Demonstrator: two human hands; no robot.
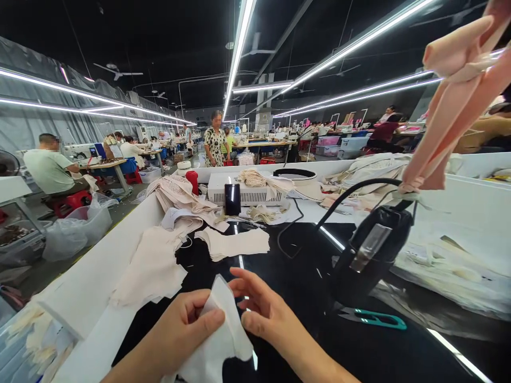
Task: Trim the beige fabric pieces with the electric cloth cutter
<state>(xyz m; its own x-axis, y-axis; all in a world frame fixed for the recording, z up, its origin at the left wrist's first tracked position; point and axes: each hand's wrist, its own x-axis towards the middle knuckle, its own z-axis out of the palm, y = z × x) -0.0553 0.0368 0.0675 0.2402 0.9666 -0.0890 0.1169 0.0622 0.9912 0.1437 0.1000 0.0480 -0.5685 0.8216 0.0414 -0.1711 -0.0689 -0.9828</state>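
A white fabric piece (227, 332) is pinched between the thumb and fingers of my left hand (191, 324), its pointed end standing up. My right hand (267, 314) is beside the upper right edge of the fabric, thumb and fingers apart. Whether its fingertips touch the cloth I cannot tell. Beneath both hands lies a glossy black tabletop (303, 330). Farther back on it rests a stack of cream fabric pieces (235, 243), with a larger pale fabric pile (154, 266) to the left. Teal thread snips (377, 318) lie to the right of my right hand.
A black machine head (371, 244) with a curved cable rises at right, peach fabric strips (455, 106) hanging above it. Behind the tabletop are a phone (232, 199), a white vented box (215, 186) and a red thread cone (192, 182). Several people work at tables beyond.
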